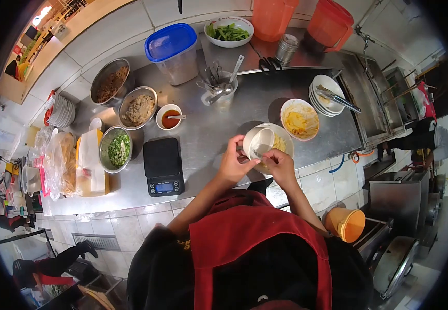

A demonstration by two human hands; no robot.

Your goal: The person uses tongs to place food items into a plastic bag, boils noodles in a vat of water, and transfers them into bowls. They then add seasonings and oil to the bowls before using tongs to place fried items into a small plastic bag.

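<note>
Cup tilts above the counter's near edge; the gap toward the scale is wider than toward the sauce-smeared bowl. The left hand grips its wall, a sound hold; the right hand's fingers bunch at its rim. Likely light, stiff, slippery if wet.

We look from one camera up on the person's head, facing forward and down, close above the dark red cloth apron and the shiny grey metal table.
</note>
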